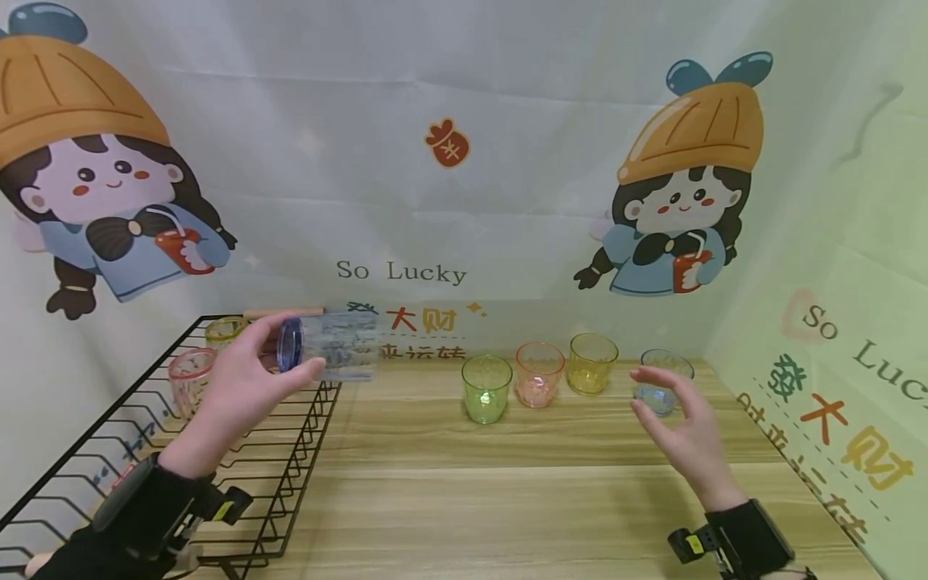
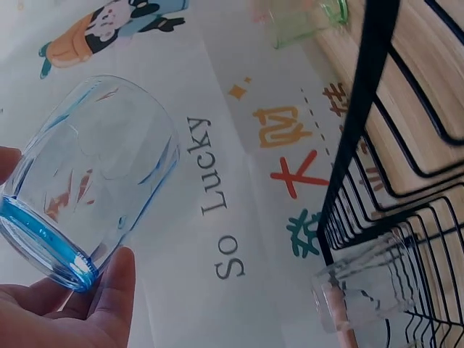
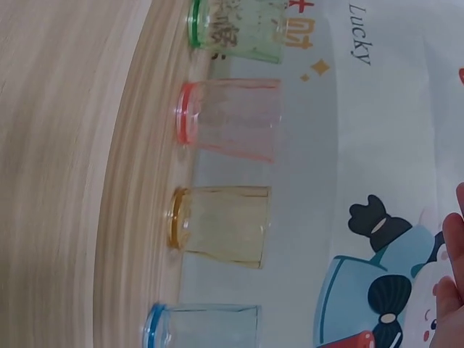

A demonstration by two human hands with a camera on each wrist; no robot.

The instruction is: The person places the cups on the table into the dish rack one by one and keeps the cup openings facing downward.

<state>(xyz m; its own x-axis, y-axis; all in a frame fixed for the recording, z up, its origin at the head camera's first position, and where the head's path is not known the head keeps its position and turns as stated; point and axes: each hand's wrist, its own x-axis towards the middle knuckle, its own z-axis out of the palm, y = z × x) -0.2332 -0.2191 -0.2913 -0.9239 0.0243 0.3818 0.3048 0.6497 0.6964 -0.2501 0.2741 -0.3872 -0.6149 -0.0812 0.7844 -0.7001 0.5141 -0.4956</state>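
My left hand [image 1: 242, 379] grips a clear blue drinking glass [image 1: 337, 346] near its base, above the right edge of a black wire rack [image 1: 290, 491]. The glass lies on its side in the air, base toward the palm and mouth to the right. In the left wrist view, fingers hold the thick blue base of that glass [image 2: 94, 167]. With nothing in it, my right hand [image 1: 689, 427] hovers over the table's right side, thumb and fingers apart. Behind its fingertips stands another blue glass [image 1: 658, 395], partly hidden.
Green [image 1: 486, 391], pink [image 1: 540, 377] and yellow [image 1: 592, 366] glasses stand upright in a row on the wooden table [image 1: 464, 499]. A pink-rimmed glass [image 1: 190, 374] and a yellow-rimmed glass [image 1: 223, 330] sit in the rack. Printed cloth [image 1: 507, 225] hangs behind.
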